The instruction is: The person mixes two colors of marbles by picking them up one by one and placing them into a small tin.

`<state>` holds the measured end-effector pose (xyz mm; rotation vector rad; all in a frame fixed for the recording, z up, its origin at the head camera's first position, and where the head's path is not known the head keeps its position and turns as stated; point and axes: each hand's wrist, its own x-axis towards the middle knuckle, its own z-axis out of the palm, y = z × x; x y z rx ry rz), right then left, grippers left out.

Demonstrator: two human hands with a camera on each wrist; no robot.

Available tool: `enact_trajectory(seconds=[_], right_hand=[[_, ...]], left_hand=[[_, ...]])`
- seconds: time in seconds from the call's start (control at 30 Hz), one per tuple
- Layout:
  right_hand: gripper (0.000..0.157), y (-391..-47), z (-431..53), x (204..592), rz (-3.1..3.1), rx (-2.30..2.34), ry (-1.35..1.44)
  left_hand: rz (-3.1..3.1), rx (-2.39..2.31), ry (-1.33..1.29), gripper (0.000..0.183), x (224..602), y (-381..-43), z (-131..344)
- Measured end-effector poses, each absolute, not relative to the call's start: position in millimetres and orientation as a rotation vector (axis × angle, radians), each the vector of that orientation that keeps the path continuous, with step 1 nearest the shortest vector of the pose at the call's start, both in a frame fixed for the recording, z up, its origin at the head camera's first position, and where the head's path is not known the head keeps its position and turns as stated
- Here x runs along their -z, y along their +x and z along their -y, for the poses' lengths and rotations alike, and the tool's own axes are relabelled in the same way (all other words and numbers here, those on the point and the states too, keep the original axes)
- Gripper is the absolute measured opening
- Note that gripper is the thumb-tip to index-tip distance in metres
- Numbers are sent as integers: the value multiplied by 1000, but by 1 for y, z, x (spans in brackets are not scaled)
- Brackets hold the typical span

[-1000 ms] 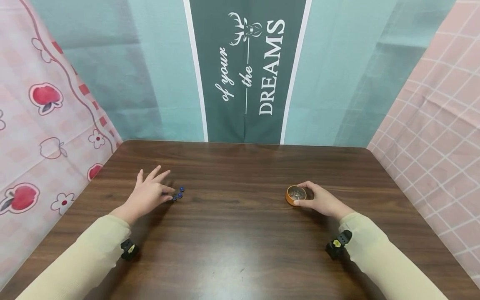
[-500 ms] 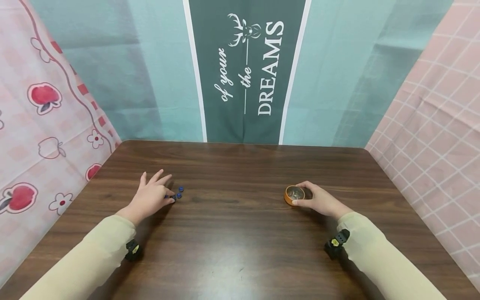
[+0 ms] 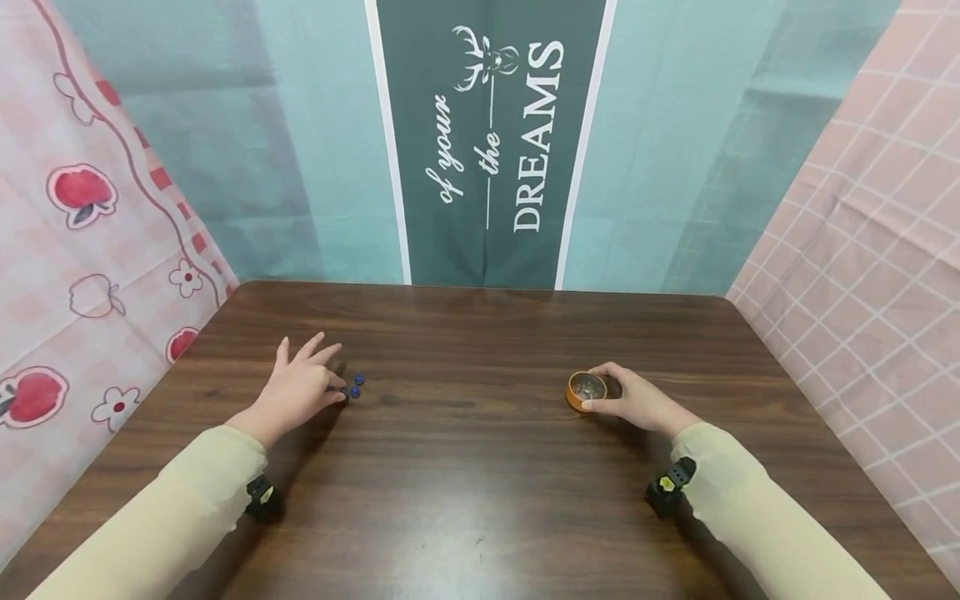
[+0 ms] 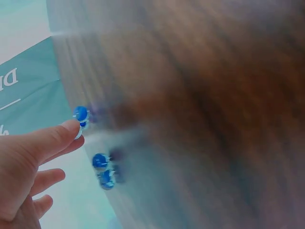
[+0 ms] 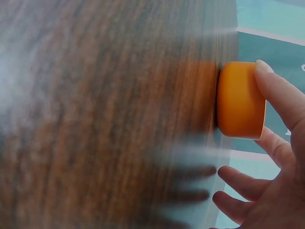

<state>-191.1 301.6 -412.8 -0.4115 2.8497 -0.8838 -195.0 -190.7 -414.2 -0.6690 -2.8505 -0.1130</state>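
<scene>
In the head view my left hand point(image 3: 296, 387) is low over the table's left side, thumb and index finger together at a small blue-and-clear glass marble point(image 4: 78, 133). Another blue marble point(image 4: 81, 113) shows just past the thumb tip in the left wrist view. Two more blue marbles point(image 3: 357, 385) lie close by on the wood, to the right of the fingertips. On the table's right side my right hand point(image 3: 637, 400) grips a small round orange bowl point(image 5: 240, 100) between thumb and index finger, other fingers spread. The bowl's inside point(image 3: 588, 387) looks silvery.
Dark wood-grain table point(image 3: 465, 467) spans between both arms. A teal cloth point(image 3: 337, 167) with printed lettering hangs behind it. A pink apple-print cloth point(image 3: 82, 292) flanks the left, a pink checked cloth point(image 3: 862, 250) the right. Each forearm carries a black wrist camera point(image 3: 262, 498).
My left hand dipped to the marbles; its thumb and index finger closed on one at the near end of the group. The right hand keeps its hold on the bowl, which stays in place.
</scene>
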Motion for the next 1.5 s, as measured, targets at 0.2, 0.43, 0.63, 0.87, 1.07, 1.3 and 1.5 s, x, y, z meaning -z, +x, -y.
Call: enact_trajectory(seconds=[0.2,0.43,0.63,0.87,1.07,1.3,1.5], right_hand=[[63,-189,-301,412,-2825,882,-371],[62,-191,-296,404,-2832,895,-358],[64,-190,-294,400,-2815,888,-324],[62,-182,-293,394,-2805,869,-300],[62,-180,-287,387,-2809,842,-295],[60,-180,-286,386,-2810,846,-294],[61,-181,-287,386,-2813,850,-315]], left_hand=[[2863,131,-691,14,399,-198,189],[2828,151,-720,16,384,-201,185],[2830,177,-748,14,374,-200,179],[2845,197,-777,15,364,-199,175],[2839,200,-774,14,359,-200,174],[2787,223,-793,13,359,-206,168],[2791,240,-804,13,360,-211,159]])
